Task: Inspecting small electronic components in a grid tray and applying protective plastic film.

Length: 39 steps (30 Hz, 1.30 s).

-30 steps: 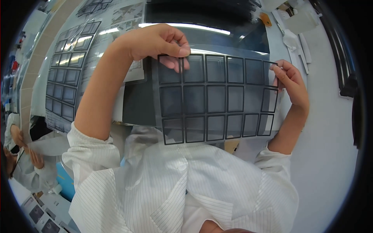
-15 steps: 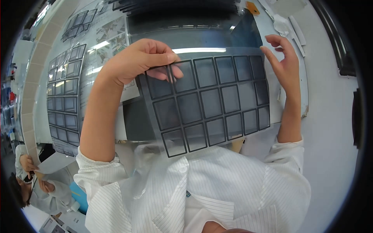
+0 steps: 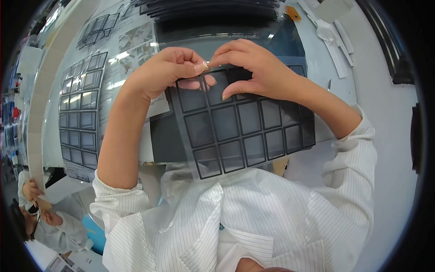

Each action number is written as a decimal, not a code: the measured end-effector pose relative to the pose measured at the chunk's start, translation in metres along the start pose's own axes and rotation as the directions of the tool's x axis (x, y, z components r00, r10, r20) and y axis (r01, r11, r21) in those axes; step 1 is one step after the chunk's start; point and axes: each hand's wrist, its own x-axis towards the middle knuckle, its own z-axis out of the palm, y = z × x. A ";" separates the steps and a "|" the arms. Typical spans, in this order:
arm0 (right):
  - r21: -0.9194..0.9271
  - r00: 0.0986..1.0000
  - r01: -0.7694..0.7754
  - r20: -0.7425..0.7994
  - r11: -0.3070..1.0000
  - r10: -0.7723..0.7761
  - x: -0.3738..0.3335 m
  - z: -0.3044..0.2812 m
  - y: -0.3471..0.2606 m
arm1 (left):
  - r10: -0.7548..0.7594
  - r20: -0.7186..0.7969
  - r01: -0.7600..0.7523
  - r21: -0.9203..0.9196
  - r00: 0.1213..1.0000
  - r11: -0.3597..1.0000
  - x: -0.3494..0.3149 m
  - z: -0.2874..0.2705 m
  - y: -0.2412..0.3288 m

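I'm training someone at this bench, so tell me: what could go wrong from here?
The clear sheet with black frames could bend or slip, since only the left hand clearly pinches it, near its upper left corner. The right hand reaches over it, so a touch might smudge the surface.

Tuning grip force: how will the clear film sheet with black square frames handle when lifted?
The sheet is probably light: it's thin and see-through. Perhaps springy rather than floppy, as it spreads nearly flat from the pinching left hand.

Pale tabletop (image 3: pixel 343 93) — dark board (image 3: pixel 165 140), gridded film sheets (image 3: pixel 80 119) left, white strips (image 3: pixel 337 59) right
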 end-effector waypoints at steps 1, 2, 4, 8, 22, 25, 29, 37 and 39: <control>0.015 1.000 -0.010 0.009 1.000 0.010 0.000 -0.001 0.000 | -0.002 -0.016 0.002 0.020 1.000 1.000 0.001 0.002 -0.001; 0.030 1.000 -0.022 0.017 0.999 0.022 -0.001 -0.002 0.000 | -0.004 -0.031 0.005 0.040 0.999 0.999 0.002 0.002 -0.001; 0.041 1.000 -0.025 0.017 0.999 0.025 0.000 -0.002 0.000 | -0.004 -0.040 0.006 0.050 0.999 0.999 0.001 0.004 0.000; 0.067 0.998 -0.043 0.038 0.997 0.040 0.002 -0.003 -0.001 | 0.004 -0.062 -0.001 0.052 0.998 0.999 0.000 0.005 -0.001; 0.082 0.995 0.065 0.064 0.995 -0.070 0.013 -0.009 0.001 | 0.034 -0.026 -0.034 0.004 0.999 0.999 0.002 0.000 -0.003; 0.051 0.985 0.130 0.107 0.990 -0.135 0.021 -0.018 -0.003 | 0.052 -0.005 -0.052 -0.013 0.999 0.999 0.004 0.000 -0.005; 0.217 0.992 0.055 0.102 0.975 -0.079 0.027 -0.017 -0.005 | 0.013 -0.016 -0.014 -0.123 1.000 0.992 0.000 0.005 -0.007; 0.223 0.911 -0.097 0.412 0.970 -0.004 0.034 -0.086 -0.056 | 0.035 -0.111 -0.037 -0.024 0.993 0.999 0.009 0.004 -0.014; 0.290 0.953 -0.054 0.302 0.956 -0.037 0.043 -0.113 -0.063 | 0.014 -0.159 -0.021 -0.043 0.987 0.999 0.010 0.009 -0.008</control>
